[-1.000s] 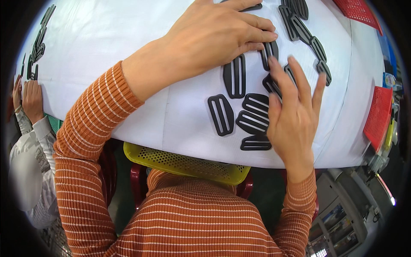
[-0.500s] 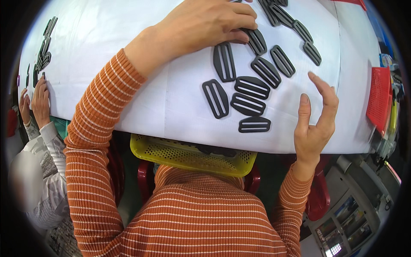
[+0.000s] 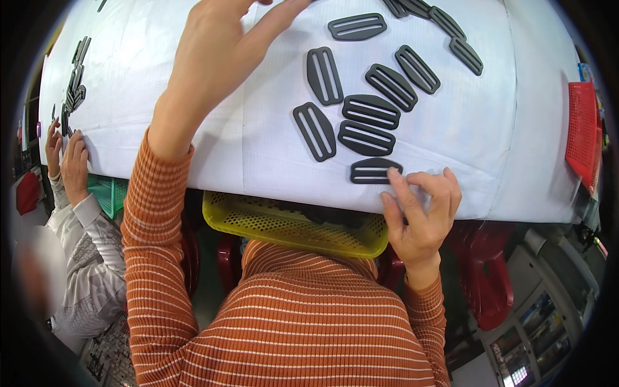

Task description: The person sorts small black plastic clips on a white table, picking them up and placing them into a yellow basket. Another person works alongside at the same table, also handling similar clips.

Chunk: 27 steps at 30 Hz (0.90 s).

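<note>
Several black plastic slide buckles, each with two long slots, lie flat on the white-covered table (image 3: 464, 148). My right hand (image 3: 422, 219) has its index fingertip on the right end of the nearest buckle (image 3: 371, 171). Its thumb is apart and the other fingers are loosely bent. At the upper left, my left hand (image 3: 216, 61) reaches over the table with its thumb stretched out to the right. The top edge cuts off most of its fingers. Beside its thumb lies a sideways buckle (image 3: 356, 27); another buckle (image 3: 324, 76) stands nearer to me.
A yellow perforated basket (image 3: 290, 240) with dark pieces inside sits at the table edge before me. On the left a co-worker's hands (image 3: 74, 168) are by a heap of black buckles (image 3: 75, 84). A red basket (image 3: 580, 135) hangs at the right edge. More buckles (image 3: 465, 55) form a row at the far right.
My left hand has moved left and away from the buckles. One buckle by it now lies sideways. My right hand has come down and left onto the nearest buckle. The view has shifted slightly.
</note>
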### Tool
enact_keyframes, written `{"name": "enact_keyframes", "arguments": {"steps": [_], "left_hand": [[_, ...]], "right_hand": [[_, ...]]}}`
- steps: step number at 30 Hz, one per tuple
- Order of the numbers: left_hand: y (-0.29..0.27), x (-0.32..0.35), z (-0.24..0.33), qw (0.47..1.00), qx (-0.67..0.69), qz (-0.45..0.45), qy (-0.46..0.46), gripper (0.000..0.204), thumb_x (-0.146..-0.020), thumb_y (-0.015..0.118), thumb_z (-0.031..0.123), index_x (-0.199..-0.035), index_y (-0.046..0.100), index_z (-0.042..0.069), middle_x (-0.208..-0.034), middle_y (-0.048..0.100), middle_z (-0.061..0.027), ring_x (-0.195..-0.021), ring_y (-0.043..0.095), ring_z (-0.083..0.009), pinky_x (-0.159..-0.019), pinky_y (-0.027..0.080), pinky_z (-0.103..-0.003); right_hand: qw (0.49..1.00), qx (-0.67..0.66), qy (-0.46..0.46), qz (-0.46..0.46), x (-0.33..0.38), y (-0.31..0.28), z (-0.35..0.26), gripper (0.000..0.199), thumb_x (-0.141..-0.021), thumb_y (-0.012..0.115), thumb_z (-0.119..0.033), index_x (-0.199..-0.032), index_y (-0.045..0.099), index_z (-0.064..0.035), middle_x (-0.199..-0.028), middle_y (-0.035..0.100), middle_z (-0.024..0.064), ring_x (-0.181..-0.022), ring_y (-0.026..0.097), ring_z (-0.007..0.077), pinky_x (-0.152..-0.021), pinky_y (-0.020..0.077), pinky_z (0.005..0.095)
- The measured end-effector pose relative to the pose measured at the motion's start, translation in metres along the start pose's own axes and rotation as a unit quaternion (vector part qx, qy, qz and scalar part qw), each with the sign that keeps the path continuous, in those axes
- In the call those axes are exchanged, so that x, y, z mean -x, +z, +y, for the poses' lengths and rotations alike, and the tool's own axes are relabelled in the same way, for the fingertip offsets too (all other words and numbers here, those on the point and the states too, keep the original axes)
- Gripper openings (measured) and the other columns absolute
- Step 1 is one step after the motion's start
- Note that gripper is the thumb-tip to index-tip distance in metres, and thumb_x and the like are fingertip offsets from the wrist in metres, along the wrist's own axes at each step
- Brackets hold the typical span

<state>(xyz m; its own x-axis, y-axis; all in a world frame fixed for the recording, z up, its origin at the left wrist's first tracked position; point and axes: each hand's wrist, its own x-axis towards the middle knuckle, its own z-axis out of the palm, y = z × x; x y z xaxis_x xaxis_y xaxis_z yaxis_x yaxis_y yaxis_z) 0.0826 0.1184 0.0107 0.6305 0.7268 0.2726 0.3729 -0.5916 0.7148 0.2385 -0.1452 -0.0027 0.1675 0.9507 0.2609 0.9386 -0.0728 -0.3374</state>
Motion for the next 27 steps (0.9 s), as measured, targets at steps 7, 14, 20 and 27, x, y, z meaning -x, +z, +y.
{"name": "enact_keyframes", "arguments": {"steps": [7,14,20,27], "left_hand": [[0.007,0.045,-0.014,0.995,-0.078,-0.028,0.055,0.023,-0.09,0.064,0.006,-0.111,0.072,0.008,-0.12,0.066,-0.0095,-0.11,0.063,-0.0216,-0.092,0.049,-0.033],[0.023,0.023,-0.012,0.983,-0.105,-0.062,0.135,0.035,-0.09,0.061,0.004,-0.124,0.067,0.01,-0.132,0.061,-0.0083,-0.128,0.051,-0.0284,-0.103,0.043,-0.04],[0.044,0.027,-0.015,0.963,-0.144,-0.158,0.165,0.044,-0.091,0.064,0.03,-0.134,0.061,0.022,-0.147,0.05,-0.0019,-0.145,0.033,-0.0244,-0.117,0.021,-0.061],[0.026,0.005,-0.036,0.979,-0.16,-0.014,0.124,0.038,-0.085,0.072,0.021,-0.122,0.068,0.011,-0.125,0.064,-0.0051,-0.116,0.057,-0.0256,-0.1,0.046,-0.042]], "right_hand": [[1.0,0.0,0.015,-0.013,-0.012,0.008,-0.006,0.037,-0.092,0.063,-0.04,-0.114,0.073,-0.0126,-0.112,0.059,0.005,-0.105,0.052,0.0246,-0.109,0.0303,0.0503],[0.999,-0.008,0.045,-0.028,-0.049,0.008,0.009,0.05,-0.095,0.056,-0.046,-0.131,0.062,-0.0124,-0.135,0.052,0.0114,-0.127,0.045,0.0351,-0.114,0.0176,0.0578],[0.995,0.052,0.049,-0.064,-0.056,0.018,0.011,0.049,-0.093,0.057,-0.047,-0.129,0.065,-0.015,-0.142,0.049,0.0108,-0.137,0.035,0.0375,-0.115,0.0124,0.062],[0.998,-0.01,0.053,-0.015,-0.049,0.009,0.029,0.033,-0.093,0.063,-0.026,-0.122,0.069,-0.0131,-0.137,0.055,0.0106,-0.136,0.041,0.0356,-0.115,0.0168,0.0605]]}}
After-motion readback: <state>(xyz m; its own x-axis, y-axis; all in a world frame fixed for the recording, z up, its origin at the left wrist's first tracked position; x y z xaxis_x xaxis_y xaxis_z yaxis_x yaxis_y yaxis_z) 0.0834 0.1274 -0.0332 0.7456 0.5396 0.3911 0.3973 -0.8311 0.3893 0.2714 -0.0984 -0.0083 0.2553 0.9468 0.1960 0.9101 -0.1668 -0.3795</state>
